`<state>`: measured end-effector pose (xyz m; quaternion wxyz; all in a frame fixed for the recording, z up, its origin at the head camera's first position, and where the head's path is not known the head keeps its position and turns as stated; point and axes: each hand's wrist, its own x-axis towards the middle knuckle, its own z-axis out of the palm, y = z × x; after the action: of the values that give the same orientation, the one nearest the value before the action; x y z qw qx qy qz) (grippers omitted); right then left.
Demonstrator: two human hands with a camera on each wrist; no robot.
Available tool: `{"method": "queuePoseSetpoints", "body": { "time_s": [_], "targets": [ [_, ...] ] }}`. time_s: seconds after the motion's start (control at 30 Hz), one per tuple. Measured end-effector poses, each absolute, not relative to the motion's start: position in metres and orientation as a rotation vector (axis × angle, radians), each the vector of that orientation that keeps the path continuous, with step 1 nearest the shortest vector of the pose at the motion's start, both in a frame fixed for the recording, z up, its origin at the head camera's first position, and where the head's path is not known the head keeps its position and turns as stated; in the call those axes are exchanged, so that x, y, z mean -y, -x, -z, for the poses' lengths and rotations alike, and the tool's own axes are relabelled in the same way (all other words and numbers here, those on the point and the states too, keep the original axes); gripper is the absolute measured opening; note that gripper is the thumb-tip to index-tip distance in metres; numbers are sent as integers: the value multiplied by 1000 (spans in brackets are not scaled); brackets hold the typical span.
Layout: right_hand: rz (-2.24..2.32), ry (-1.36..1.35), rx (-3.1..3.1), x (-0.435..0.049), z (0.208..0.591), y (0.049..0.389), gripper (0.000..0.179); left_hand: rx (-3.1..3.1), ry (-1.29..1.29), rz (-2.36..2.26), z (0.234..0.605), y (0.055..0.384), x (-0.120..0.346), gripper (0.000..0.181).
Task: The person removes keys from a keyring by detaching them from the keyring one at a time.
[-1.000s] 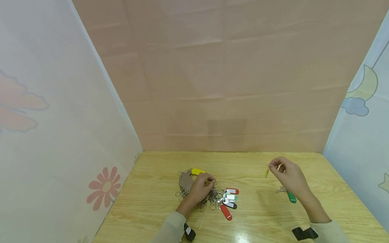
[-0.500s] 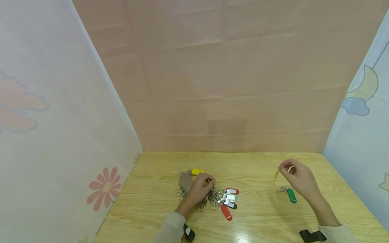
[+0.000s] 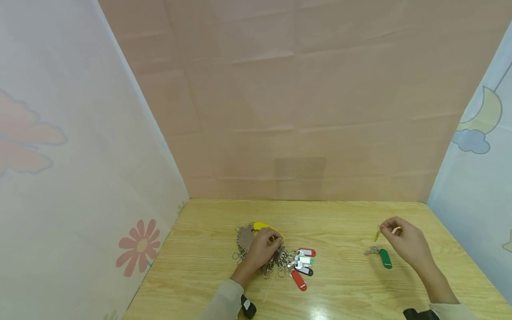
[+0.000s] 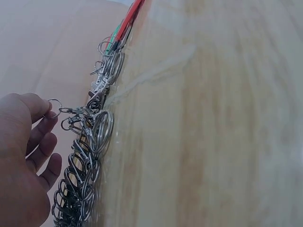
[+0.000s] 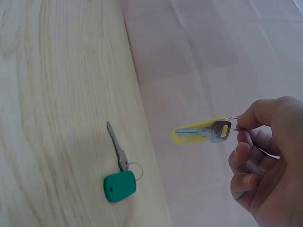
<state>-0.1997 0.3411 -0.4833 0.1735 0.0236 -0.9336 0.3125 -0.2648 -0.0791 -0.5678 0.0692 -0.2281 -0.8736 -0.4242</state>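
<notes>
My left hand (image 3: 261, 250) is over the key holder, a curved grey-brown plate (image 3: 245, 238) with a yellow handle (image 3: 261, 226) and many metal clips and rings along its edge. Its thumb and forefinger pinch one split ring (image 4: 56, 115), which joins a clip on the holder. Off to the right, my right hand (image 3: 409, 244) pinches the ring of a silver key (image 5: 220, 131) with a yellow tag (image 5: 182, 138) behind it. Both hang above the table. Below and left of that hand lies another key (image 5: 116, 145) with a green tag (image 3: 386, 258).
Several tagged keys lie beside the holder's right end, with a red tag (image 3: 298, 281), a black tag (image 3: 306, 271) and another red tag (image 3: 308, 252) among them. A thin pale strip (image 3: 268, 289) lies in front. A draped wall rises behind the wooden table (image 3: 180, 275).
My right hand has moved right with the yellow-tagged key, from left of the green-tagged key to just above it. My left hand has stayed at the holder.
</notes>
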Motion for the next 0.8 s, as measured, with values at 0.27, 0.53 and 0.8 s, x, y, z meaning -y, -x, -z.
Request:
{"method": "queuePoseSetpoints", "body": {
  "time_s": [0.27,0.53,0.8],
  "targets": [
    [-853,-29,2669,-355,501,200,21,2618,709,1291,570,264,83,18],
    [-842,38,2758,-368,514,203,27,2634,686,1321,572,265,88,19],
    [-881,79,2854,-369,520,200,33,2672,648,1276,570,266,90,16]
  ]
}}
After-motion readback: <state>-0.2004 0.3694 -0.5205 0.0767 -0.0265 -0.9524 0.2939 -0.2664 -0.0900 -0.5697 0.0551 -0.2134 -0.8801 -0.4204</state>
